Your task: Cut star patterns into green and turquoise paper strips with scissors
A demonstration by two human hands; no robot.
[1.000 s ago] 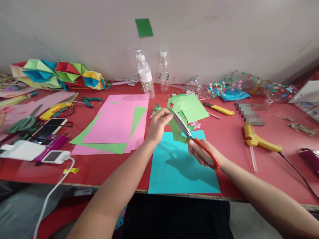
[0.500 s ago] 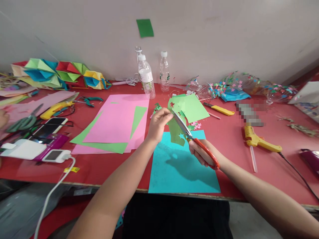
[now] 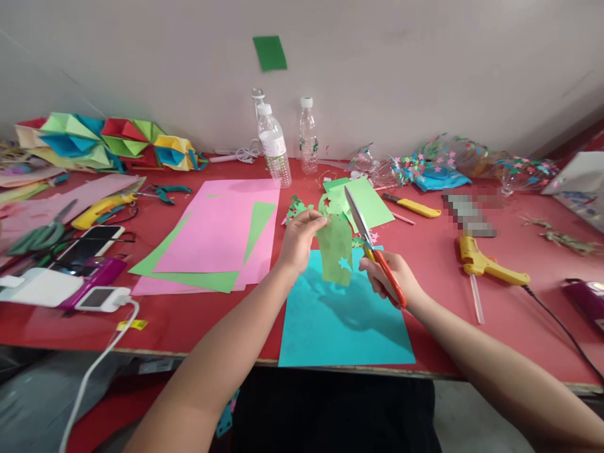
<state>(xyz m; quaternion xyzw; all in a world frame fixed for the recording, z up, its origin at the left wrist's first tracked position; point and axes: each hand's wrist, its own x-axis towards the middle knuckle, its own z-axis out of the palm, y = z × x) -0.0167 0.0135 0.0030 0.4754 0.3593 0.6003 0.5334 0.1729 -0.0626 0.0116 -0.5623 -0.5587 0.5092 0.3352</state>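
Observation:
My left hand (image 3: 298,239) pinches the top of a green paper piece (image 3: 334,242), which hangs down and has star-shaped holes in it. Red-handled scissors (image 3: 389,277) are gripped in my right hand (image 3: 400,275). Their blades look closed and point up and away, just right of the green piece and apart from it. Below both hands a blue sheet (image 3: 349,333) lies at the table's front edge. Behind the hanging piece are a light green sheet (image 3: 372,204) and small green cut-outs (image 3: 296,206). Pink paper stars (image 3: 374,238) lie near the scissors.
Pink sheets (image 3: 212,226) layered with green paper lie left. Plastic bottles (image 3: 309,141) stand by the wall. A yellow utility knife (image 3: 418,207) and a glue gun (image 3: 495,267) lie right. Left are phones, a white cable (image 3: 101,358), green-handled scissors (image 3: 40,236) and folded paper shapes (image 3: 127,135).
My right hand has drawn the scissors right, away from the green piece, and the blades now point more upward. My left hand keeps its pinch, and the piece hangs straighter.

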